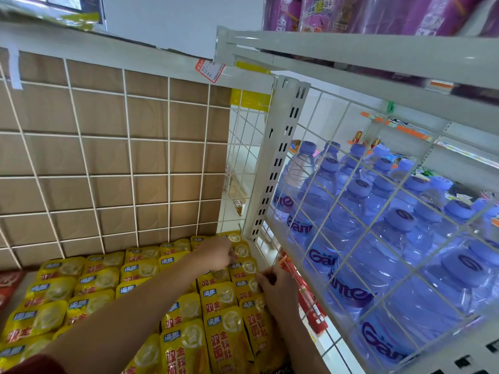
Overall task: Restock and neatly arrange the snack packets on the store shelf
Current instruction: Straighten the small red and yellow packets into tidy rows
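Several yellow snack packets lie in overlapping rows on the low shelf, filling it from left to right. My left hand reaches to the far right corner and pinches the top edge of a yellow packet in the back row. My right hand rests on the rightmost column of packets, fingers pressed on a packet's edge beside the wire side panel. A red packet stands on edge between my right hand and that panel.
A white wire grid over brown board backs the shelf. A slotted white upright and wire panel separate it from several blue water bottles. A red pack sits at far left. Purple packs fill the shelf above.
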A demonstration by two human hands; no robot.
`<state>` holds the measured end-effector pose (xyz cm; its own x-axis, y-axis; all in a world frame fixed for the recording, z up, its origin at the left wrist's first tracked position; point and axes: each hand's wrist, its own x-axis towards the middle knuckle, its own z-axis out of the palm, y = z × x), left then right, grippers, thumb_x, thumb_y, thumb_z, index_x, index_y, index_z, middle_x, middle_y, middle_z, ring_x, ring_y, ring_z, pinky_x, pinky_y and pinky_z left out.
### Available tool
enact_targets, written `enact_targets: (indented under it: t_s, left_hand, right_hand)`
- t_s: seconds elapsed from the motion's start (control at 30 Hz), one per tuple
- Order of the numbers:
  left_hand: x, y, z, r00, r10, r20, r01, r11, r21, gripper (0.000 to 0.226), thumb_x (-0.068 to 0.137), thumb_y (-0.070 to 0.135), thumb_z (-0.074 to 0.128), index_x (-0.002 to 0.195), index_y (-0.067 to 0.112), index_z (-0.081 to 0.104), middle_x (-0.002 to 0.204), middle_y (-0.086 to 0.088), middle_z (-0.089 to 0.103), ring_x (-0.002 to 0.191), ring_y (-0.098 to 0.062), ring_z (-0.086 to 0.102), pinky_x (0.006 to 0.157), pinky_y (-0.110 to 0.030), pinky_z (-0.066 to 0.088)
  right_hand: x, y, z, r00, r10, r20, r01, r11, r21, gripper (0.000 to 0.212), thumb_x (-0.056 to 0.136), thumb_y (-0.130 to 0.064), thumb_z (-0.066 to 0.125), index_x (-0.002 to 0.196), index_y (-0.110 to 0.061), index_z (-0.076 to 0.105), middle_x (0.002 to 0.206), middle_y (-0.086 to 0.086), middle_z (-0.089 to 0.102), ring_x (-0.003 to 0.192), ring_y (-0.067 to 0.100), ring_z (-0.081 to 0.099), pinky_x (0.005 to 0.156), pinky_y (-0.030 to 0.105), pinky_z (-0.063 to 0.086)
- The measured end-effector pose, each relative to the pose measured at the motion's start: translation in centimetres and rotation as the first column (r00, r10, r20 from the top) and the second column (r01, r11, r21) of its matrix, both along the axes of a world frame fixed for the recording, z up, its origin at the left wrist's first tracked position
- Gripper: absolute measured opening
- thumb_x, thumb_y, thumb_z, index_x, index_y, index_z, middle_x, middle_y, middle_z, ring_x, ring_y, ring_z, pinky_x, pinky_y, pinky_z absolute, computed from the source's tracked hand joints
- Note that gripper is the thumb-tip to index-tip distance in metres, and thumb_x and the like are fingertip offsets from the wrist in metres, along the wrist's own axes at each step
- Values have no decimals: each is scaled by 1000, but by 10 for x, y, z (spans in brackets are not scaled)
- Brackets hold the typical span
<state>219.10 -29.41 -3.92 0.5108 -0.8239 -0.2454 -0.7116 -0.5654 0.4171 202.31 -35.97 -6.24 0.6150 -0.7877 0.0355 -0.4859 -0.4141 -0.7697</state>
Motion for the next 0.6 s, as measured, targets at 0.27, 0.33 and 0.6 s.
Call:
enact_targets:
  t_s: [0.27,0.33,0.6]
  left_hand:
    - [-2,1,0,1000,3,-27,-5,999,-43,25,93,25,56,106,7,66,108,-11,65,99,-24,61,75,-29,45]
    - [-3,2,1,1000,5,-26,-7,998,-59,25,93,24,56,106,6,66,109,-11,64,99,-24,60,74,-28,43]
    - [-7,8,2,999,-40,-30,33,979,-201,27,85,35,66,93,10,61,91,-2,60,89,-20,58,68,-26,39]
  right_hand:
    - [-6,1,-4,1000,-17,18,17,1000,17,10,81,-28,67,86,-22,61,74,-7,63,73,11,61,70,32,50]
    - [-12,2,-5,1000,2,28,-3,999,36,17,79,-36,69,83,-23,58,70,-4,61,67,11,61,65,32,50]
    - [-27,3,-3,997,77,-21,-77,997,9,22,81,-42,65,72,-24,57,60,-5,56,56,2,53,57,21,42]
